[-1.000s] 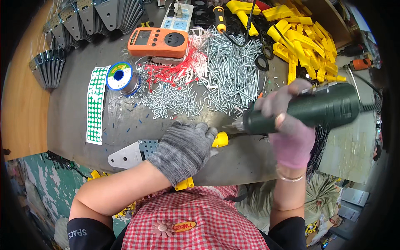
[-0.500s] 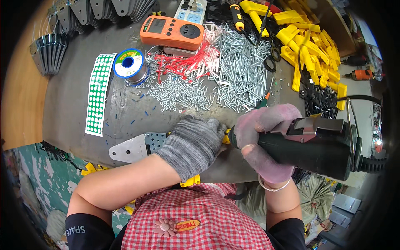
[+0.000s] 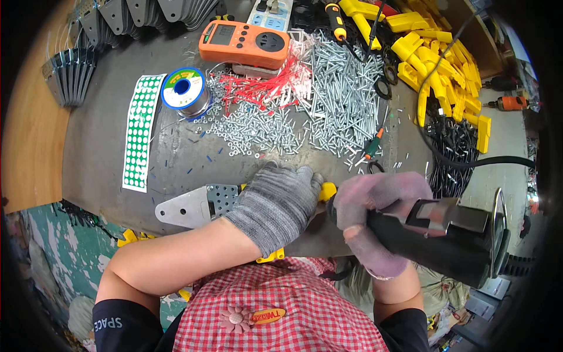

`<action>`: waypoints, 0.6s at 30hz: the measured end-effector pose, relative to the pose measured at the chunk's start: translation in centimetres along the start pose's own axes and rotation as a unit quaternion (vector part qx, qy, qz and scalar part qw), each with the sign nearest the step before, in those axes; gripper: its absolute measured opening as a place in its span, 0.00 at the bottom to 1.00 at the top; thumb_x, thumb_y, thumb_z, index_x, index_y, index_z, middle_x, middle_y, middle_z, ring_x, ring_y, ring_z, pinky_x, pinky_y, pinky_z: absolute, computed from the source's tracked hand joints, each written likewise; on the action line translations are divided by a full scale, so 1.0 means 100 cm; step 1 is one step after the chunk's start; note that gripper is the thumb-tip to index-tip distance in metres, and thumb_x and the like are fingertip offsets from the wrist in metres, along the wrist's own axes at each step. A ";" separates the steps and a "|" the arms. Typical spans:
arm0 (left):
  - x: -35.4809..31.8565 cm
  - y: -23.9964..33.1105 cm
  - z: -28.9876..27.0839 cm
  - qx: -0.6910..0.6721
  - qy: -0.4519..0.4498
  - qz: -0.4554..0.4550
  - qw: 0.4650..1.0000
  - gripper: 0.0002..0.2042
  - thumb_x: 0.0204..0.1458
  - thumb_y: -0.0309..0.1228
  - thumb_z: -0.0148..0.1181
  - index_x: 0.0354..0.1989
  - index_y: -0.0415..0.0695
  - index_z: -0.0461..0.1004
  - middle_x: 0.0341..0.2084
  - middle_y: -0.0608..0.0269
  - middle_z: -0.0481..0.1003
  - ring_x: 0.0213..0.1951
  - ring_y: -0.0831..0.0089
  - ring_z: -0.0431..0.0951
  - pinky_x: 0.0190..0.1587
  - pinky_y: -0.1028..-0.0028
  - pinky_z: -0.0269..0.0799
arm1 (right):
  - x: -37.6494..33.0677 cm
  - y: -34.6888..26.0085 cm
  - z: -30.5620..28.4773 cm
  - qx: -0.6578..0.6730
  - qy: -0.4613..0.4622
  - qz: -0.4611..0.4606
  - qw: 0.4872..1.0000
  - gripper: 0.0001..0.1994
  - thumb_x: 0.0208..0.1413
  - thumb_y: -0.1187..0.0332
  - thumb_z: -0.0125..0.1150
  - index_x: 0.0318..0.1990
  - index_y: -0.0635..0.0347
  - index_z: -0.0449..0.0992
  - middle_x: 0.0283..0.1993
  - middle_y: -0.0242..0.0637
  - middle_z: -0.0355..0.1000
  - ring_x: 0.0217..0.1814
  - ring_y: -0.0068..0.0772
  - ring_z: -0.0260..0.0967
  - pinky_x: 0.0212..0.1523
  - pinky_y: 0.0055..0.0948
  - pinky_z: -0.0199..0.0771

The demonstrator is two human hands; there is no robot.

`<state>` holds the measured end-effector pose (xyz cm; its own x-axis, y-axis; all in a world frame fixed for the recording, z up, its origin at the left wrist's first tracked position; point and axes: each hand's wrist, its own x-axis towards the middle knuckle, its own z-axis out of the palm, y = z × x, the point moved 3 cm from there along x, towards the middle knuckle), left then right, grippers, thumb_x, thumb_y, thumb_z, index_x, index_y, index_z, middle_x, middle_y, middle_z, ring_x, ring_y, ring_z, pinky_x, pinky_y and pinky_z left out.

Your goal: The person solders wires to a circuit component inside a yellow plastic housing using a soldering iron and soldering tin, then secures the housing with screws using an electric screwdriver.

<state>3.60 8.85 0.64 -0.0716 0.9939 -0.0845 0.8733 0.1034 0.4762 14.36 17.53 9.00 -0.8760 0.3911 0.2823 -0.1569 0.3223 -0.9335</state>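
Head view: your right hand (image 3: 375, 220) grips the power tool (image 3: 446, 240), its long axis pointing nine o'clock at the yellow part (image 3: 326, 190) pinned under your closed left hand (image 3: 275, 205).

One solder spool (image 3: 183, 89), one orange meter (image 3: 243, 42).

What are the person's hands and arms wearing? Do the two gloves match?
No, they don't match. The left hand wears a grey knitted glove with a ribbed cuff. The right hand wears a pale purple-pink knitted glove, with a thin bracelet at the wrist. Both forearms are bare. Dark short sleeves cover the upper arms, the left one with white lettering.
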 end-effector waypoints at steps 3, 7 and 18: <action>-0.003 0.000 0.003 0.016 0.011 0.031 0.999 0.13 0.56 0.36 0.57 0.47 0.44 0.77 0.37 0.55 0.78 0.40 0.56 0.81 0.49 0.51 0.69 | -0.007 0.002 0.000 -0.041 -0.020 -0.026 0.999 0.21 0.53 0.74 0.70 0.44 0.55 0.60 0.26 0.34 0.67 0.23 0.30 0.64 0.27 0.34 0.68; -0.004 0.000 -0.002 0.056 0.006 0.033 0.998 0.14 0.56 0.34 0.55 0.49 0.44 0.77 0.38 0.56 0.78 0.41 0.56 0.81 0.49 0.52 0.69 | -0.031 0.003 0.022 0.020 0.287 0.093 0.953 0.11 0.49 0.81 0.65 0.40 0.60 0.75 0.36 0.31 0.73 0.37 0.24 0.74 0.38 0.24 0.73; -0.009 -0.016 -0.007 -0.016 0.019 0.066 0.998 0.22 0.53 0.44 0.64 0.51 0.42 0.76 0.37 0.52 0.76 0.42 0.53 0.79 0.46 0.57 0.74 | -0.041 -0.042 0.082 0.085 -0.013 -0.001 0.996 0.17 0.48 0.84 0.65 0.41 0.55 0.68 0.24 0.31 0.70 0.20 0.30 0.66 0.27 0.35 0.69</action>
<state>1.94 7.84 0.60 0.0239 0.9996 0.0129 0.8607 -0.0271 0.5084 14.88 7.48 9.98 -0.8863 0.3679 0.2812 -0.2323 0.1720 -0.9573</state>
